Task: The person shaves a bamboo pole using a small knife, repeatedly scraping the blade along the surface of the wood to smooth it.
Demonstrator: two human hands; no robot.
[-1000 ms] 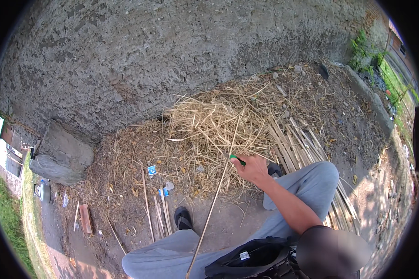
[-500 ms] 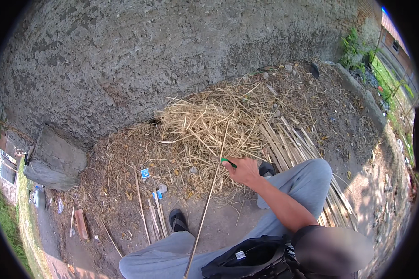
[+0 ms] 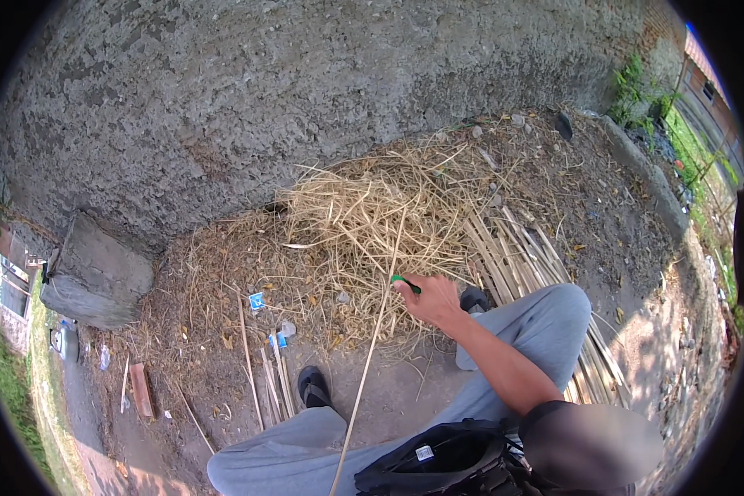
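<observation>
My right hand (image 3: 436, 301) is closed around a small green-and-black tool (image 3: 399, 279); its working edge is too small to make out. The green part sits right against a long, thin pale strip (image 3: 365, 374), which looks like split bamboo. This strip slants from the shavings at its far end, past the tool, down between my legs to the lower edge. My left hand is out of view, so the strip's near end is hidden. Under and beyond my right hand spreads a heap of curly straw-coloured shavings (image 3: 364, 215).
Beside my right leg lies a stack of pale flat slats (image 3: 525, 256). More thin sticks (image 3: 274, 384) are by my left foot, close to blue wrappers (image 3: 257, 302). A rough grey wall (image 3: 264, 107) stands behind the heap, with a concrete block (image 3: 99, 277) at its left.
The strip's lower part looked dark and now shows pale along its length. My right hand with the tool stays in nearly the same place; the view has shifted slightly.
</observation>
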